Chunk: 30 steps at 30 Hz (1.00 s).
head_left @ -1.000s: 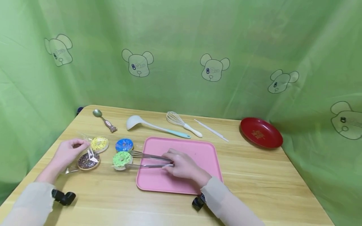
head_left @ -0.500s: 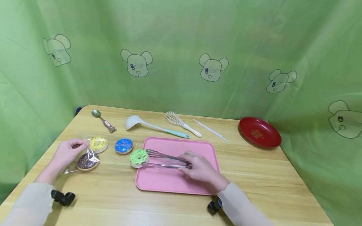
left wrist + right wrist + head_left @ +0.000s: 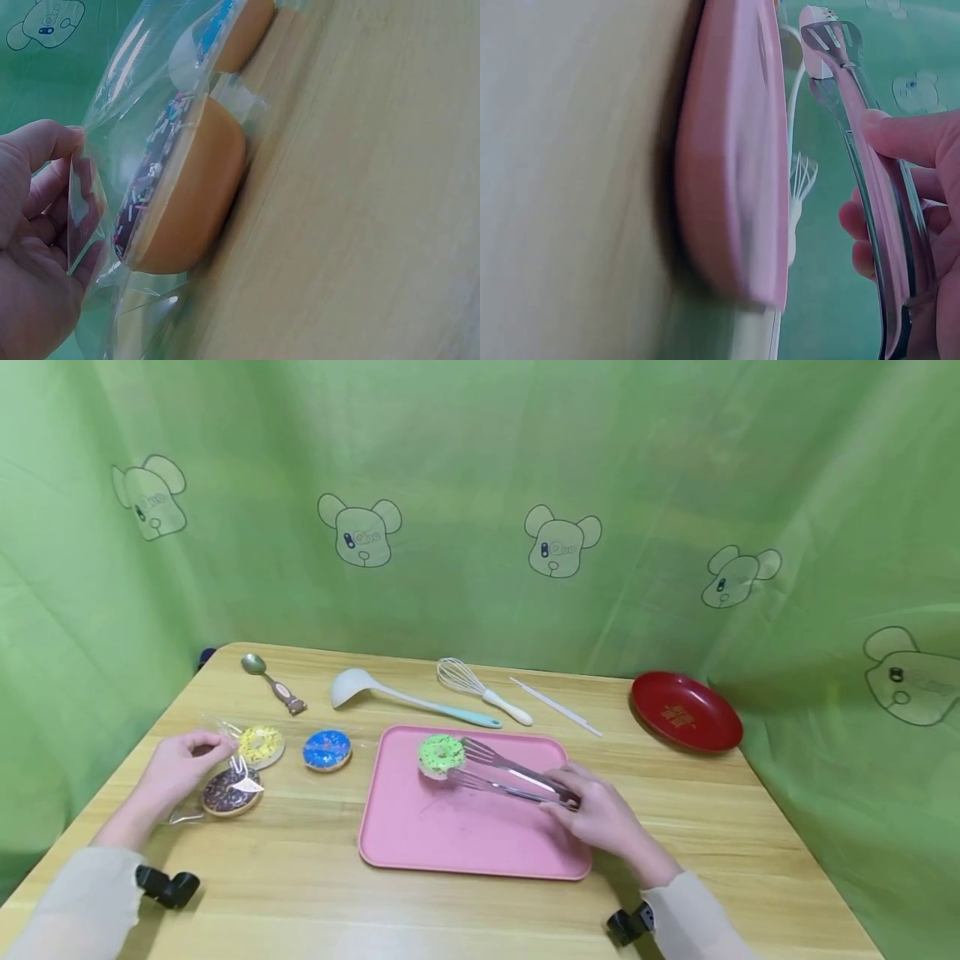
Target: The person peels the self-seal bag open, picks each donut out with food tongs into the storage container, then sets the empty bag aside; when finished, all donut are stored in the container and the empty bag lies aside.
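My left hand (image 3: 176, 768) pinches the edge of a clear plastic bag (image 3: 84, 217) between thumb and fingers. Next to that hand lie a chocolate-coloured toy donut (image 3: 220, 795) with sprinkles and a yellow one (image 3: 253, 755); a blue one (image 3: 324, 745) lies to their right. Clear plastic spreads around these donuts. My right hand (image 3: 603, 814) grips metal tongs (image 3: 525, 772), thumb on one arm and fingers on the other. Held between the slotted tips is a green toy donut (image 3: 431, 752), over the upper left part of the pink tray (image 3: 465, 847).
Behind the tray lie a white ladle (image 3: 351, 685) with a turquoise handle, a whisk (image 3: 506, 706) and a thin white stick (image 3: 555, 704). A spoon (image 3: 279, 687) lies at the back left. A red plate (image 3: 697, 735) stands at the back right. Green curtains (image 3: 465, 602) surround the table.
My right hand has moved right with the tongs, carrying the green donut away from beside the blue one to over the tray. The left hand has kept its place on the bag.
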Each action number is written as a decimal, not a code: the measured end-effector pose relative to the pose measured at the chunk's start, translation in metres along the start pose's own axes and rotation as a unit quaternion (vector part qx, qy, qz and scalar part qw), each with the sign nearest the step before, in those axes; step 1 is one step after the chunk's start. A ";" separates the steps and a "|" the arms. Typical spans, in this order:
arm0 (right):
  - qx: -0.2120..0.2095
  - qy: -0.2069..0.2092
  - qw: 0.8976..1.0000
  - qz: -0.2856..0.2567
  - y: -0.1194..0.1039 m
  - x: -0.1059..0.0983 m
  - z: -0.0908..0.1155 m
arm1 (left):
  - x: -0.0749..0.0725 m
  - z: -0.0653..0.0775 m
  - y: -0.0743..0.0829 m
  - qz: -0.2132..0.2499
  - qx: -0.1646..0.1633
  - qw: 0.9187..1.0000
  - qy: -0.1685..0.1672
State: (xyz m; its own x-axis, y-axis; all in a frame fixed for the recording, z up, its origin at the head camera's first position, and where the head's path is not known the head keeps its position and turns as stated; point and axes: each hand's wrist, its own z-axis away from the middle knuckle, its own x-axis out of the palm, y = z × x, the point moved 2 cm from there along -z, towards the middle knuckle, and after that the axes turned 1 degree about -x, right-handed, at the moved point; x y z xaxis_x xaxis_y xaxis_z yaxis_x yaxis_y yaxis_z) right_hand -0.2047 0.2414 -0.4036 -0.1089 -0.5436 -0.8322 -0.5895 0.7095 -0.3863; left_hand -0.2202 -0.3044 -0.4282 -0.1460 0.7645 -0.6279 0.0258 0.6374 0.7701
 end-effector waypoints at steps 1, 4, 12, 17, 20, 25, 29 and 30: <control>0.002 0.004 1.000 0.002 0.003 -0.002 0.003 | 0.000 0.000 0.000 -0.001 0.000 1.000 -0.001; 0.012 0.016 1.000 0.016 0.014 -0.008 0.013 | 0.000 0.000 -0.001 -0.002 0.001 1.000 -0.001; 0.055 0.019 0.998 0.039 0.037 -0.022 0.036 | 0.000 0.001 -0.003 0.004 -0.001 1.000 -0.004; 0.073 0.028 0.996 0.051 0.045 -0.030 0.048 | -0.001 0.001 -0.003 0.001 -0.002 1.000 -0.004; 0.081 0.029 0.995 0.055 0.049 -0.032 0.054 | -0.001 0.001 -0.003 -0.002 -0.002 1.000 -0.004; 0.097 0.012 0.993 0.064 0.053 -0.034 0.057 | 0.000 0.002 -0.002 0.002 0.000 1.000 -0.002; 0.109 0.004 0.993 0.049 0.058 -0.035 0.059 | 0.000 0.001 0.000 0.006 -0.001 1.000 -0.005; 0.112 0.004 0.993 0.044 0.059 -0.036 0.060 | 0.000 0.001 0.000 0.008 -0.002 1.000 -0.005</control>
State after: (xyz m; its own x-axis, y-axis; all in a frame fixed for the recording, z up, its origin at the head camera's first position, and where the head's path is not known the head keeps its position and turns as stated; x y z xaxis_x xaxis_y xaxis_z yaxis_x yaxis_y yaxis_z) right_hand -0.1877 0.3302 -0.4204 -0.1596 -0.4786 -0.8634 -0.3851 0.8355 -0.3920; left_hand -0.2192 -0.3043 -0.4284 -0.1356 0.7751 -0.6172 0.0250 0.6254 0.7799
